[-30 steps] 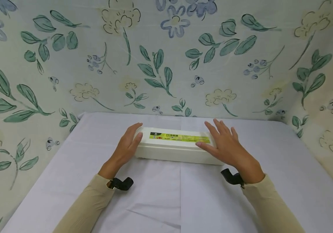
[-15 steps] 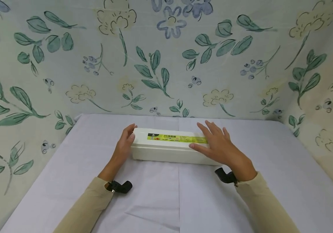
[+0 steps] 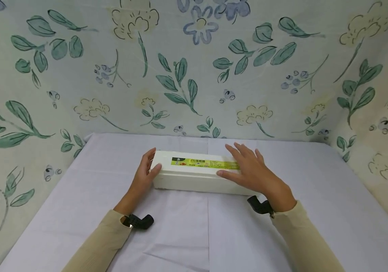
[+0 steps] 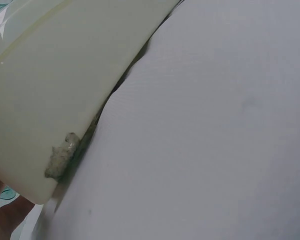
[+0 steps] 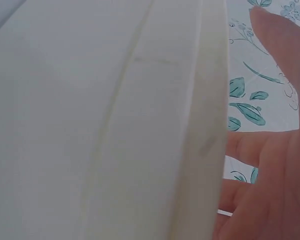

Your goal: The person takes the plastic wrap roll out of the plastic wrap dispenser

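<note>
A long white cling film box (image 3: 183, 183) lies crosswise on the white cloth, a yellow-green label (image 3: 204, 162) along its lid. At its left end, my left hand (image 3: 143, 173) holds it, thumb over the lid's front edge, fingers round the end. Part of that hand (image 4: 7, 215) shows beside the box's corner in the left wrist view. My right hand (image 3: 253, 172) is spread over the box's right end with fingers extended, hiding that end. In the right wrist view the thumb (image 5: 277, 40) stands away from the box side (image 5: 145, 125); other fingers are partly behind it.
The white cloth (image 3: 177, 226) covers the table. Behind and at both sides hangs a floral fabric (image 3: 211, 83). A black camera mount (image 3: 141, 222) is strapped to the left wrist, another black mount (image 3: 260, 206) to the right.
My left hand has come in against the box's left end, its thumb now on the lid edge. The right hand has shifted slightly left over the box. The box stays about in place.
</note>
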Demonstrator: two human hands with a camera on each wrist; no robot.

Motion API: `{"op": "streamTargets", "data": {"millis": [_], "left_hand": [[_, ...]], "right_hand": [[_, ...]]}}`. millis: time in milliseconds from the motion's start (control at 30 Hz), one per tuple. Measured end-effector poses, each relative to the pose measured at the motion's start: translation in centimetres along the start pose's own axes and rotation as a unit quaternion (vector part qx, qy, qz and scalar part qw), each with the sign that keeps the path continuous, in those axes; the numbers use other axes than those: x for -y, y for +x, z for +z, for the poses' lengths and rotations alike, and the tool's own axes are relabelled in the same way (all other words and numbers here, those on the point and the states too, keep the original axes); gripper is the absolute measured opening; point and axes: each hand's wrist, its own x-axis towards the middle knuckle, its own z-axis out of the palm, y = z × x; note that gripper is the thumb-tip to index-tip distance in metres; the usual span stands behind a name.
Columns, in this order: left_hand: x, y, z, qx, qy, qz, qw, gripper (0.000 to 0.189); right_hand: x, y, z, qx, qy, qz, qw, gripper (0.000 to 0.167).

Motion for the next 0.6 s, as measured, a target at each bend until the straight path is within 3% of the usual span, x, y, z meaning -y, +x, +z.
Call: {"op": "streamTargets", "data": {"millis": [133, 367, 600], "left_hand": [[0.5, 0.0, -0.1, 0.005, -0.010, -0.011, 0.9999, 0.065], [4.7, 0.7, -0.3, 0.021, -0.027, -0.009, 0.9994, 0.070], [5.2, 0.6, -0.1, 0.030, -0.019, -0.028, 0.9990, 0.083]], "right_hand": [[-0.1, 0.0, 0.4, 0.004, 0.001, -0.008, 1.0000, 0.099], [-0.6, -0.3, 0.3, 0.005, -0.003, -0.001, 1.0000, 0.104], [-0.9, -0.4, 0.6, -0.005, 0.004, -0.016, 0.9999, 0.102]]}}
